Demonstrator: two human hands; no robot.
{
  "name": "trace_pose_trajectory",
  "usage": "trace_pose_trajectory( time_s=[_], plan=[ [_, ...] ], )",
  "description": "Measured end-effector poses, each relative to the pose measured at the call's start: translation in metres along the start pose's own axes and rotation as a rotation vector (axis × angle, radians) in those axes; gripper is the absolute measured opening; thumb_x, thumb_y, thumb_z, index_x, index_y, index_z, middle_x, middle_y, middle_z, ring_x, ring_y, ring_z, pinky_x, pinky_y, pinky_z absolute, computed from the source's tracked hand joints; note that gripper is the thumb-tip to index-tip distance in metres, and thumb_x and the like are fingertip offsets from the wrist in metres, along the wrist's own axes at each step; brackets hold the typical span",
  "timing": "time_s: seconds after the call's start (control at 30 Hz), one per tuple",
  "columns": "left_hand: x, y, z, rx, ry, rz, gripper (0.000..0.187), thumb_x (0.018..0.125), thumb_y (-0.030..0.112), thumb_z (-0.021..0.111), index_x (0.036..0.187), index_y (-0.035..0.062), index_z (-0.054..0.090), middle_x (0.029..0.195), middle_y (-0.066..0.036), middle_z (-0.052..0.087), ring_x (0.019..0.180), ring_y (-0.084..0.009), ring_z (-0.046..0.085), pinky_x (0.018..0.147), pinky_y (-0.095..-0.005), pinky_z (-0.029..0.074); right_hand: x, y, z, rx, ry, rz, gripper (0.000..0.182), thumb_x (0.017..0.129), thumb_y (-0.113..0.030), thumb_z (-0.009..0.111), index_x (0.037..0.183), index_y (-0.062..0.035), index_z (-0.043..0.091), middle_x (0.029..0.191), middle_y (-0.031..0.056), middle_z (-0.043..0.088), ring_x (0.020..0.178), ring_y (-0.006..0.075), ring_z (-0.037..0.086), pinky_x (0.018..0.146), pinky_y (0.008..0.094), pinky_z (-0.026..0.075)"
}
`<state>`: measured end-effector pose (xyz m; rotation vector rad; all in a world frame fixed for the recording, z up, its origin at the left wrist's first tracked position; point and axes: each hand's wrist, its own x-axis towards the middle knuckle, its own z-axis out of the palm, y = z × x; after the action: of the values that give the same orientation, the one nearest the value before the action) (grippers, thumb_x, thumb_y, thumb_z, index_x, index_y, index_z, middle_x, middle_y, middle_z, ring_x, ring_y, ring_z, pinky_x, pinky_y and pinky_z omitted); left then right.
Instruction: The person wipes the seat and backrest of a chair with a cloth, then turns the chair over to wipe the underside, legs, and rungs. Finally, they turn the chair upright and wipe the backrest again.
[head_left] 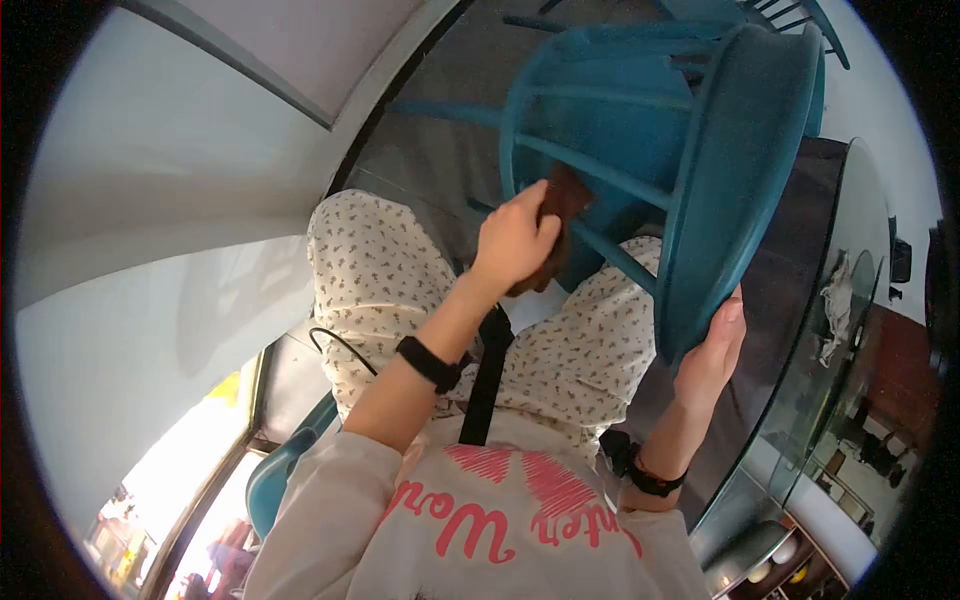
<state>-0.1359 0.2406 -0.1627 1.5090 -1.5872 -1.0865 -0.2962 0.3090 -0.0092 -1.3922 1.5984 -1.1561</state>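
Observation:
A teal chair (pixel 745 190) lies tipped over in front of my knees, its curved top rail to the right and its spindles running leftward to the seat. My left hand (pixel 513 240) is closed around a brown cloth (pixel 568 195), which lies against one of the spindles near the seat. Part of the cloth hangs below my fingers. My right hand (pixel 712 350) grips the near end of the curved rail, thumb along its outer side and the other fingers mostly hidden behind it.
A round glass table (pixel 860 200) stands at the right, with a crumpled whitish cloth (pixel 838 300) on it. Another teal chair (pixel 810 25) is at the top right. Part of a teal seat (pixel 268 490) shows beside me, and a pale curved wall (pixel 180 200) rises at the left.

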Motion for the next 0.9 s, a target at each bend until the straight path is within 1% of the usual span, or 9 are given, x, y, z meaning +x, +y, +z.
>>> trace_pose_trajectory(
  time_s=[0.1,0.3,0.37,0.5,0.53,0.7,0.83,0.87,0.9],
  plan=[
    [0.016,-0.033,0.0,0.081,0.071,-0.046,0.042,0.078,0.024,0.047,0.116,0.007,0.051,0.099,-0.022,0.06,0.089,-0.0418,0.057,0.076,-0.047,0.047,-0.005,0.006,-0.005,-0.054,-0.017,-0.005,0.06,0.097,-0.041,0.029,0.129,0.0089,0.038,0.122,0.013,0.051,0.111,0.0194,0.048,0.096,0.0297,0.033],
    [0.004,-0.006,-0.011,0.102,0.028,0.017,0.026,0.077,0.021,0.048,0.098,0.0066,0.053,0.092,-0.02,0.06,0.081,-0.0406,0.057,0.071,-0.0482,0.047,-0.002,0.005,0.008,-0.029,0.092,-0.122,0.051,0.098,-0.032,0.029,0.122,0.0103,0.045,0.105,0.0137,0.057,0.096,0.017,0.051,0.087,0.0276,0.038],
    [-0.011,0.024,-0.016,0.06,-0.111,0.051,0.037,0.076,0.018,0.052,0.109,0.0026,0.051,0.093,-0.024,0.059,0.088,-0.0423,0.056,0.073,-0.0444,0.047,0.001,0.002,0.005,-0.05,0.062,-0.132,0.051,0.098,-0.033,0.029,0.121,0.0104,0.045,0.104,0.0139,0.057,0.095,0.017,0.051,0.086,0.0279,0.038],
    [-0.049,0.095,-0.012,-0.223,-0.091,0.289,0.041,0.071,0.009,0.053,0.11,-0.0001,0.047,0.097,-0.026,0.054,0.086,-0.0452,0.053,0.072,-0.0463,0.046,0.001,-0.001,0.006,-0.073,0.047,-0.11,0.052,0.098,-0.034,0.028,0.12,0.0106,0.046,0.103,0.015,0.057,0.094,0.0175,0.051,0.085,0.0283,0.038],
    [-0.055,0.099,-0.013,-0.198,-0.162,0.195,0.043,0.073,0.007,0.051,0.114,-0.0023,0.045,0.103,-0.026,0.053,0.091,-0.0455,0.053,0.077,-0.0421,0.047,0.001,0.0,0.005,-0.071,0.043,-0.11,0.052,0.098,-0.034,0.028,0.12,0.0106,0.046,0.103,0.015,0.057,0.094,0.0175,0.051,0.085,0.0283,0.038],
    [-0.069,0.067,-0.013,-0.425,-0.095,0.223,0.041,0.075,0.007,0.05,0.115,-0.0002,0.044,0.102,-0.02,0.057,0.092,-0.0357,0.059,0.076,-0.0373,0.048,-0.003,0.006,0.007,-0.041,0.091,-0.094,0.054,0.097,-0.035,0.029,0.12,0.0108,0.046,0.103,0.0155,0.057,0.094,0.0186,0.052,0.086,0.0294,0.038],
    [-0.054,0.025,-0.035,-0.725,-0.089,-0.253,0.038,0.08,0.009,0.044,0.117,0.0008,0.046,0.101,-0.01,0.058,0.094,-0.0212,0.058,0.083,-0.0333,0.046,0.0,0.004,0.004,-0.104,0.041,-0.131,0.054,0.097,-0.035,0.03,0.118,0.0112,0.047,0.103,0.0165,0.057,0.094,0.0192,0.052,0.086,0.0301,0.038],
    [-0.05,0.018,-0.035,-0.722,-0.093,-0.255,0.038,0.08,0.009,0.044,0.117,0.0008,0.046,0.101,-0.01,0.058,0.094,-0.0212,0.058,0.083,-0.0333,0.046,0.0,0.003,0.006,-0.113,0.067,-0.121,0.053,0.097,-0.035,0.031,0.117,0.0114,0.048,0.102,0.0171,0.057,0.093,0.0193,0.053,0.085,0.0303,0.039],
    [-0.046,0.012,-0.035,-0.859,-0.08,-0.457,0.04,0.082,0.012,0.044,0.12,0.0015,0.044,0.107,-0.011,0.056,0.098,-0.0233,0.056,0.086,-0.0345,0.045,0.0,0.002,0.008,-0.121,0.091,-0.112,0.053,0.097,-0.035,0.031,0.115,0.0116,0.049,0.101,0.0177,0.058,0.093,0.0193,0.053,0.084,0.0305,0.039]
  ],
)
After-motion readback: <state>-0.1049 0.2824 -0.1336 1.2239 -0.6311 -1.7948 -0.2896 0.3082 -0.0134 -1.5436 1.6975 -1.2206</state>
